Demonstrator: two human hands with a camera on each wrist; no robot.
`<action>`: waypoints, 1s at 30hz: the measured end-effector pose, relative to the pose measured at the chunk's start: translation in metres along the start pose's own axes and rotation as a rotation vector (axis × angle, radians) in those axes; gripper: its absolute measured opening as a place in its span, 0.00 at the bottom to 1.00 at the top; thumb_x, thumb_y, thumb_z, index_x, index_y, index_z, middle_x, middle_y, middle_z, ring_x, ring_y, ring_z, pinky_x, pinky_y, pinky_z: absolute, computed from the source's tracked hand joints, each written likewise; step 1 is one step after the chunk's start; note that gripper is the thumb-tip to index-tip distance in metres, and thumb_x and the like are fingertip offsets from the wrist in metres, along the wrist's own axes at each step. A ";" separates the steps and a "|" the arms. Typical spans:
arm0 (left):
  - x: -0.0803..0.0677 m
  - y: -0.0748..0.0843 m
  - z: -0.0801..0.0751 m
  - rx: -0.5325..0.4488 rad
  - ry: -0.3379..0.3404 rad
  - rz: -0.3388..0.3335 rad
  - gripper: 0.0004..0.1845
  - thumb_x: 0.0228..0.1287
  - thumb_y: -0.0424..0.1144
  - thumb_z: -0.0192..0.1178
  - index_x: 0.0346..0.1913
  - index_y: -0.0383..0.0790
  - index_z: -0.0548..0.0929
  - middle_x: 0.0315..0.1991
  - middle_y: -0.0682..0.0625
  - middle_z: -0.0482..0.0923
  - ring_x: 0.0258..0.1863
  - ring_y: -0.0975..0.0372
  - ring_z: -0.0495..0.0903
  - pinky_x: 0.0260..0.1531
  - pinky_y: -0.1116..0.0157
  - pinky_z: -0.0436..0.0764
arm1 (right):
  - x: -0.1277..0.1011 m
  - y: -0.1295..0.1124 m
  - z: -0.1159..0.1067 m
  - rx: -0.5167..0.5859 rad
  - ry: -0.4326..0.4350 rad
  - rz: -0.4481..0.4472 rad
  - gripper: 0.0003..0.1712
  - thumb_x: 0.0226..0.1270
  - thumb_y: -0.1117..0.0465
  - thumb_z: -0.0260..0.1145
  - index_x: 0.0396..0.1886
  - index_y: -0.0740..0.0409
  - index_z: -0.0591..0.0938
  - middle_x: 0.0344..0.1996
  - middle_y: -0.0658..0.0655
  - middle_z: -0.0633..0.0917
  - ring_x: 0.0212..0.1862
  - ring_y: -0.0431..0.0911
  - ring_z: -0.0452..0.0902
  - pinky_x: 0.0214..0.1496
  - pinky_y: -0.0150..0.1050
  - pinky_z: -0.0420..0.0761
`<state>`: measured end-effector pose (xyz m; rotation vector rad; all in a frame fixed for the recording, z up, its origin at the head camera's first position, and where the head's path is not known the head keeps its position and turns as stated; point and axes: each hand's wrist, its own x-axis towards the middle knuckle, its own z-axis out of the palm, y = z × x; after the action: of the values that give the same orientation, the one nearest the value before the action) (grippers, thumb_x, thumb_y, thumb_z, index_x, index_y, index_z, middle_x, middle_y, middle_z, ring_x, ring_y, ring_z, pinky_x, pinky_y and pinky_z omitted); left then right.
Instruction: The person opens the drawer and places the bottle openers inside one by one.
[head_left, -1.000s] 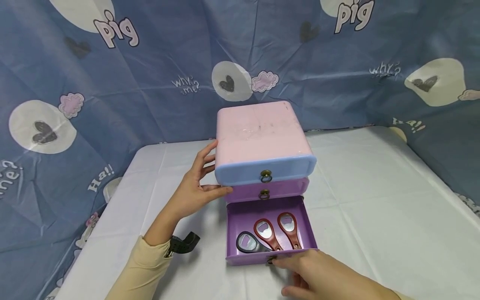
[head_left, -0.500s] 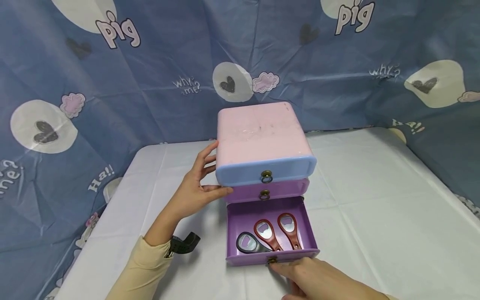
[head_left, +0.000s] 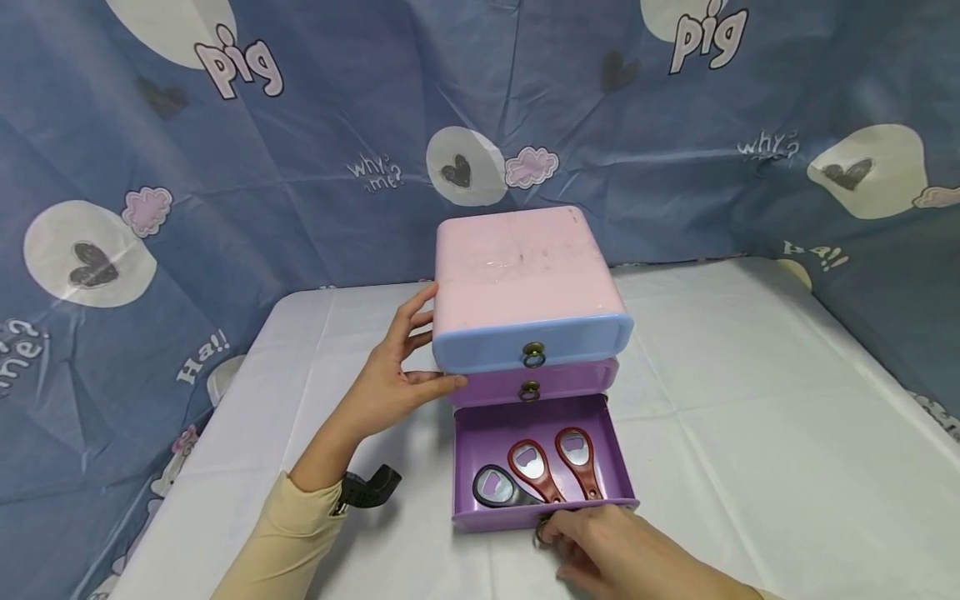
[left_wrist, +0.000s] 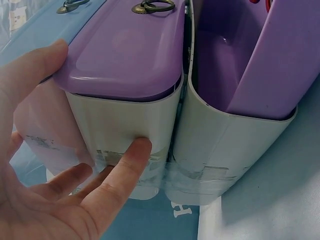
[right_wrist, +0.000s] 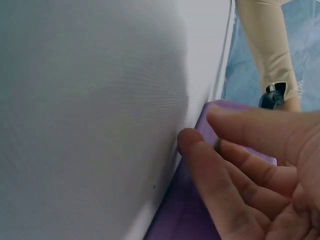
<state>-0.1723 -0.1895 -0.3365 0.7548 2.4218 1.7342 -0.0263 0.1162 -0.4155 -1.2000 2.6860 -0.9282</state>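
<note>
A small chest with a pink top (head_left: 525, 262) has a light blue top drawer (head_left: 577, 340) and a purple middle drawer (head_left: 577, 379), both pushed in. Its purple bottom drawer (head_left: 487, 522) is pulled out. Inside lie a black-rimmed bottle opener (head_left: 495, 485) and two red ones (head_left: 530, 462), (head_left: 576, 450). My left hand (head_left: 386, 387) steadies the chest's left side, thumb at the front edge of the middle drawer and fingers spread along the side. My right hand (head_left: 611, 546) has bent fingers at the bottom drawer's brass ring pull (head_left: 542, 532), which is tipped outward; the hand partly hides it.
A white cloth (head_left: 750, 417) covers the table under the chest. Behind it hangs a blue printed curtain (head_left: 315, 125). A black wrist strap (head_left: 367, 487) sits over the left sleeve cuff. Ring pulls (head_left: 533, 355) also hang on the upper drawers.
The right index finger has gone from lying straight under the ring pull to bending at it, and the ring now tips outward. The left hand and the openers keep their places.
</note>
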 end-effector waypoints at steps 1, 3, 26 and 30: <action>0.000 0.000 0.000 0.000 0.000 0.000 0.64 0.59 0.30 0.80 0.83 0.81 0.52 0.80 0.44 0.60 0.78 0.47 0.71 0.51 0.58 0.92 | 0.001 0.000 0.001 -0.019 0.015 -0.013 0.12 0.62 0.68 0.77 0.43 0.51 0.87 0.31 0.36 0.84 0.35 0.22 0.71 0.36 0.19 0.74; 0.000 0.000 0.000 0.002 0.001 0.000 0.64 0.59 0.30 0.81 0.83 0.81 0.52 0.81 0.44 0.60 0.78 0.47 0.71 0.51 0.58 0.92 | 0.002 0.001 0.002 -0.051 0.044 -0.036 0.11 0.63 0.68 0.77 0.41 0.50 0.88 0.36 0.39 0.89 0.37 0.23 0.75 0.37 0.19 0.76; -0.001 -0.001 0.000 0.007 0.000 0.001 0.63 0.60 0.32 0.81 0.83 0.82 0.51 0.81 0.44 0.59 0.80 0.46 0.69 0.51 0.58 0.92 | 0.026 0.011 -0.012 -0.093 0.187 0.081 0.09 0.64 0.68 0.80 0.34 0.49 0.88 0.31 0.39 0.88 0.35 0.25 0.75 0.36 0.25 0.80; -0.001 -0.001 0.000 0.006 -0.001 -0.001 0.63 0.60 0.32 0.81 0.83 0.82 0.51 0.81 0.44 0.59 0.80 0.46 0.69 0.51 0.58 0.92 | 0.033 0.014 -0.016 -0.084 0.174 0.099 0.08 0.65 0.67 0.79 0.34 0.50 0.88 0.32 0.39 0.88 0.36 0.26 0.77 0.38 0.28 0.83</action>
<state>-0.1715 -0.1900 -0.3372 0.7543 2.4271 1.7266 -0.0628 0.1086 -0.4042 -1.0341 2.9170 -0.9567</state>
